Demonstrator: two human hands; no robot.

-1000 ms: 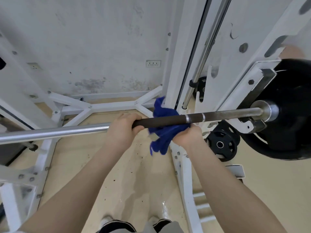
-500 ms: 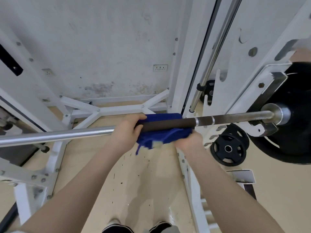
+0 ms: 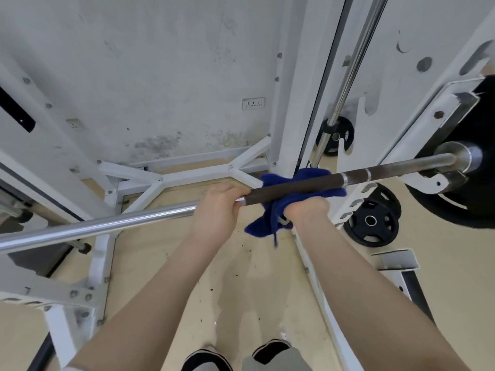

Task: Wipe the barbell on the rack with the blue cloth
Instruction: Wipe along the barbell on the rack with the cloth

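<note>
- Since the barbell (image 3: 150, 219) is parked across the white rack (image 3: 288, 108) with a big black plate (image 3: 479, 188) loaded on its right end, I'd guess it's seriously heavy and totally stiff, so it shouldn't roll or budge under a wipe. No need to lift it at all.
- Left hand (image 3: 218, 210) has its fingers curled over the bar right where the shiny chrome part meets the dark rough section, basically steadying things.
- Right hand (image 3: 305, 210) sits under the bar with the blue cloth (image 3: 278, 203) bunched in its grip. Its fingers are hidden behind the cloth and bar, so I can't say exactly how they lie.
- That cloth is soft and floppy: it's wrapped around the dark section, with a bit poking up behind the bar and a loose corner dangling below.
- Handling-wise, I'd say the chrome is slick and the cloth would slide along it easily, while the dark grippy part would probably drag and snag the fabric a little.
- Best place to take hold, I reckon: keep the cloth cupped around the bar from below and squeeze, rather than pinching just a corner.
- A smaller plate (image 3: 371, 219) leans low on the frame nearby.
</note>
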